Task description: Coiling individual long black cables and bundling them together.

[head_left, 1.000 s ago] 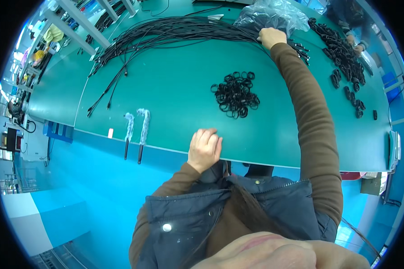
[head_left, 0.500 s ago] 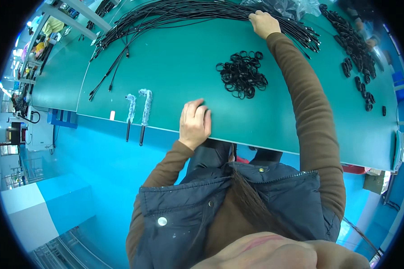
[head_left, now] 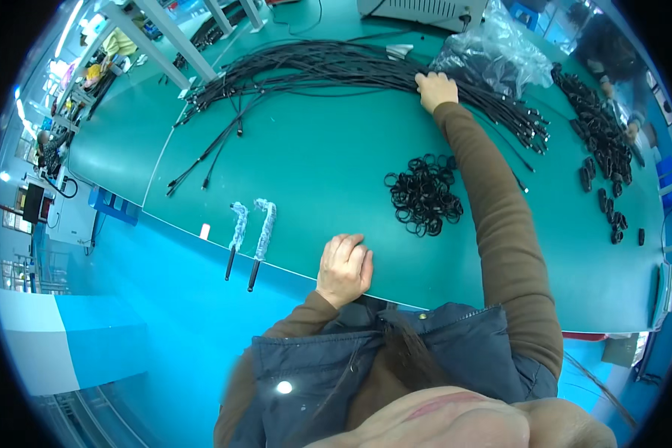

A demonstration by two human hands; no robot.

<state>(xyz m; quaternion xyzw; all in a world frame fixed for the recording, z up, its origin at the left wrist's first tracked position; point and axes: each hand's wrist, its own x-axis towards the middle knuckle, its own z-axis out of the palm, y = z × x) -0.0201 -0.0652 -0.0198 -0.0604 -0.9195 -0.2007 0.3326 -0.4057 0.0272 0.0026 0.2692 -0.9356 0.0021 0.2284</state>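
Observation:
A long bundle of thin black cables [head_left: 313, 72] lies across the far part of the green table. My right hand [head_left: 437, 91] reaches out to it and curls its fingers over the cables near the right end; what lies under the fingers is hidden. Close to the table's front edge rests my left hand [head_left: 344, 270], fingers loosely bent on the surface and holding nothing. Between the two hands lies a pile of small black rings [head_left: 424, 196]. Two thin black-handled tools [head_left: 263, 235] with pale bluish wrapping on their upper parts stick out over the edge, left of my left hand.
Clear plastic wrap [head_left: 496, 52] lies beyond my right hand. Several black coiled pieces [head_left: 597, 119] spread along the right side, near another person's hands [head_left: 632, 131]. A grey metal box [head_left: 418, 11] stands at the back. Grey posts [head_left: 157, 48] rise at the far left.
The view has tilted up, so the table sits lower and more of its back shows. My right hand stays at the cables; a few cable ends now lie apart below the bundle's right end.

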